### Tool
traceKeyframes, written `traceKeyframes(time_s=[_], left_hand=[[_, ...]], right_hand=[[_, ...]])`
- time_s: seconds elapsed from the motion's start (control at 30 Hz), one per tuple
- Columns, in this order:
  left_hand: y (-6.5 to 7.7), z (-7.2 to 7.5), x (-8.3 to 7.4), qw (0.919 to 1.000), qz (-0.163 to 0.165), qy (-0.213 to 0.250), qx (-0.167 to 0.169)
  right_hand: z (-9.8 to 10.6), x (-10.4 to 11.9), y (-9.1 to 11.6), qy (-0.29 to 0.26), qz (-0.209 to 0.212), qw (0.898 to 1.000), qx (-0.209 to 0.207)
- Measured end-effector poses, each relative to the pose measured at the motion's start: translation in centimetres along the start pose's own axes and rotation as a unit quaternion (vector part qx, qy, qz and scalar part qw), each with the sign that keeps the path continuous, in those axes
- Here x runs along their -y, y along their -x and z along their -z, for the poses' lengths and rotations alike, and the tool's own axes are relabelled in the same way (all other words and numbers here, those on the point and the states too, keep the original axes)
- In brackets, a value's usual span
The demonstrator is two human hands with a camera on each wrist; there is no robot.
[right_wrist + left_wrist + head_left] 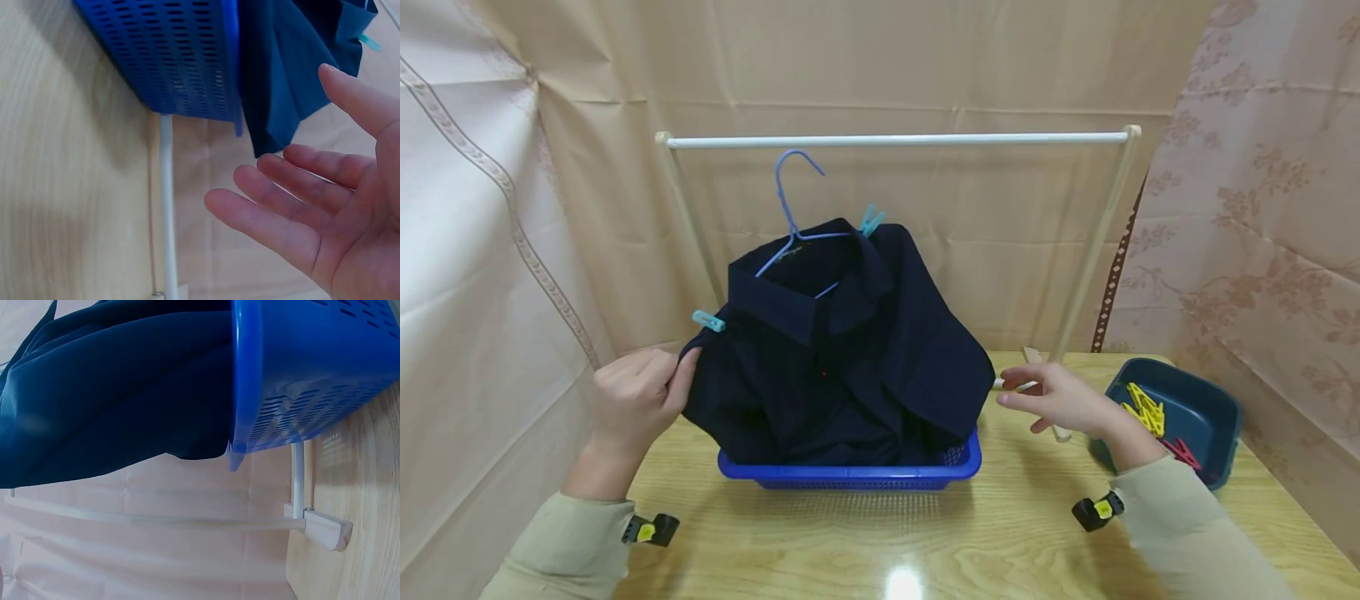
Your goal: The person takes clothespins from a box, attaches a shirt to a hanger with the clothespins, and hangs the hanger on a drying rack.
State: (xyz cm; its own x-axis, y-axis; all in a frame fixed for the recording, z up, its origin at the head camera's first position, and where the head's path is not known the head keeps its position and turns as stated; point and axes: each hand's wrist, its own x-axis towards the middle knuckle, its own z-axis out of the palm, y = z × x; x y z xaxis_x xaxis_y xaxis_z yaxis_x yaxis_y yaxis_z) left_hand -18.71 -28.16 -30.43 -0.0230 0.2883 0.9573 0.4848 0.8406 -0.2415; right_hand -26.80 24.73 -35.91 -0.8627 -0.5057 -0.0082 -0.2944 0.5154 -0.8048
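Observation:
A dark navy collared shirt [850, 375] hangs over a blue plastic basket [850, 473], its lower part down inside. Through its neck runs a blue wire hanger [784, 196], the hook standing up free of the rack's bar. Light blue clothespins sit at the shirt's left shoulder [708, 321] and by the collar on the right [871, 221]. My left hand [640, 387] pinches the shirt's left edge, thumb in front. Beside the right sleeve, my right hand [1060, 398] is held with fingers spread and nothing in it; in the right wrist view its palm [356, 250] shows.
Behind the basket stands a white drying rack [895, 141] with a high horizontal bar. At the right of the wooden table [1000, 533], a dark teal tub [1206, 408] holds yellow clothespins [1146, 408] and red ones [1182, 452]. Curtains [925, 67] hang at the back and sides.

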Motion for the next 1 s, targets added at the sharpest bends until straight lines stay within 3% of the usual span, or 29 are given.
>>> traceKeyframes(time_s=[0.37, 0.57, 1.0], left_hand=[[0.9, 0.0, 0.5, 0.9999, 0.010, -0.012, -0.007], [1.5, 0.1, 0.9, 0.9997, 0.011, -0.019, 0.005], [1.1, 0.9, 0.7, 0.9994, 0.011, -0.023, 0.023]], right_hand=[[-2.6, -0.5, -0.8, 0.006, 0.007, 0.998, 0.057], [-3.9, -0.4, -1.2, -0.005, 0.014, 0.996, 0.090], [-5.1, 0.0, -1.7, -0.015, -0.008, 0.996, 0.091]])
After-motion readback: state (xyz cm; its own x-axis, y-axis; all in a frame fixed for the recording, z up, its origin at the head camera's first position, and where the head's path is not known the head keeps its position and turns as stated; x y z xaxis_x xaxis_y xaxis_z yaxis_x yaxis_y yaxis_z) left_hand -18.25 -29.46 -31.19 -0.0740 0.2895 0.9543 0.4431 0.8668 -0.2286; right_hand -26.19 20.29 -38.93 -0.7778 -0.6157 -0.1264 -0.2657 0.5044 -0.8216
